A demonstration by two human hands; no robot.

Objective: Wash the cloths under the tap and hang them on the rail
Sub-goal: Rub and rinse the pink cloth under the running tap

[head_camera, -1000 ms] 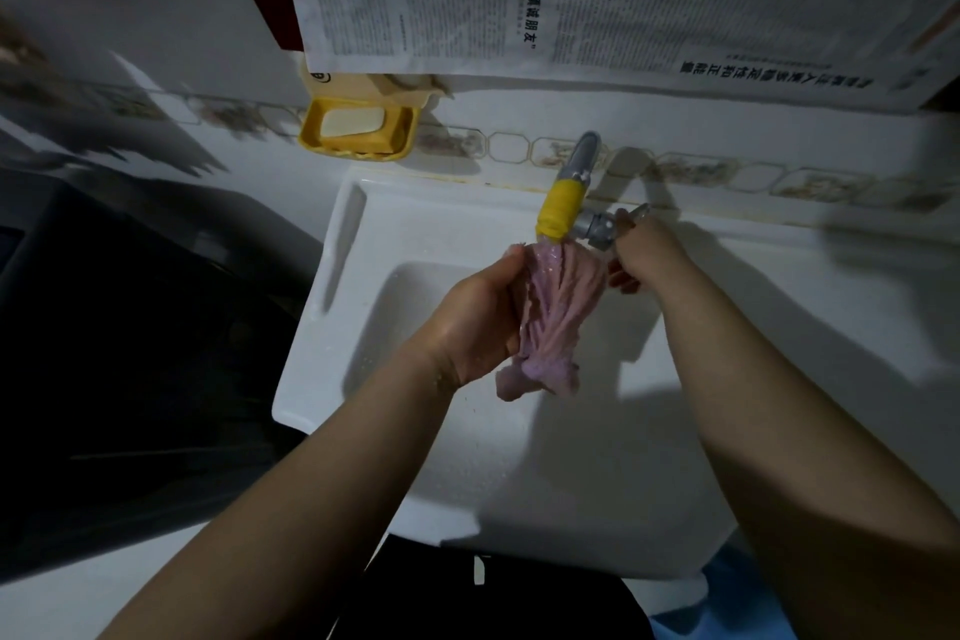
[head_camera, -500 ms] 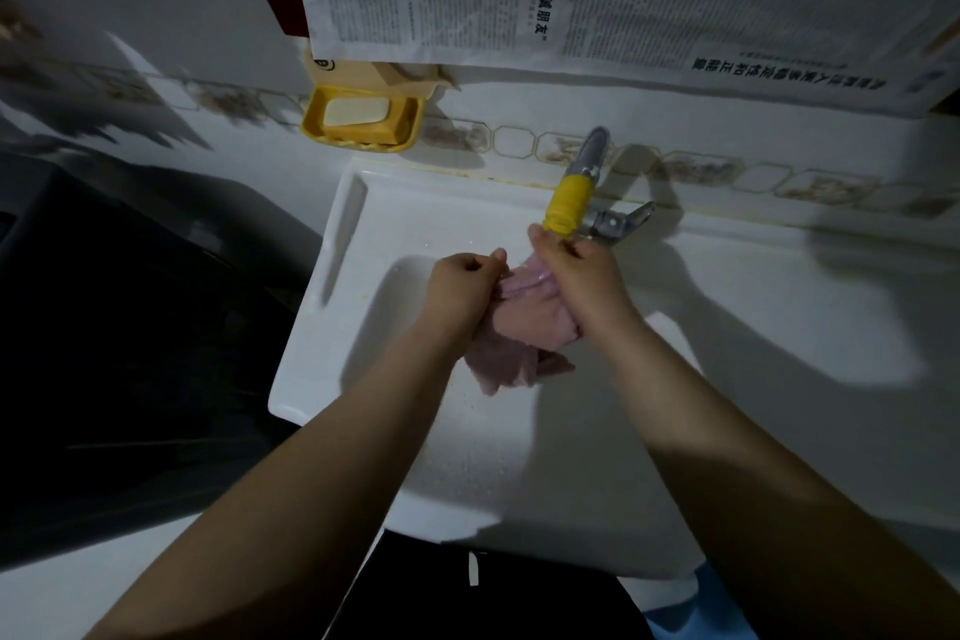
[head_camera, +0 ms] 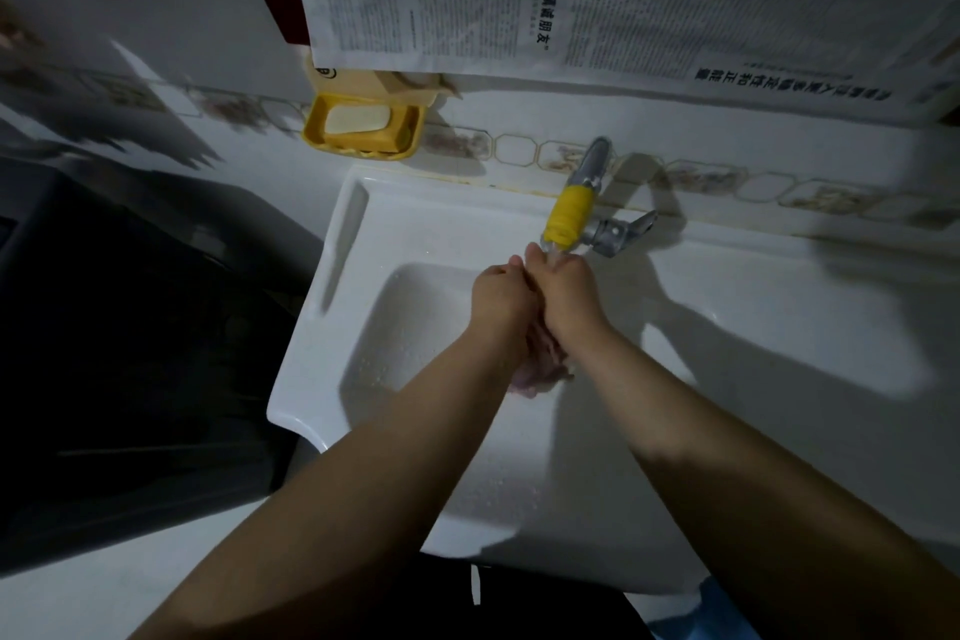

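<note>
Now both grips, left hand (head_camera: 501, 299) and right hand (head_camera: 571, 296), squeeze pink cloth (head_camera: 540, 372) under tap (head_camera: 569, 213); soft, soaked, slippery, I grab bunched middle.

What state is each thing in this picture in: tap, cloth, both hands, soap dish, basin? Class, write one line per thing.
Tap: running, water falling from the yellow nozzle.
Pink cloth: bunched between the hands, over the basin.
Left hand: closed on the cloth.
Right hand: closed on the cloth, pressed against the left.
Soap dish: holds a pale soap bar.
Basin: wet with droplets.
</note>
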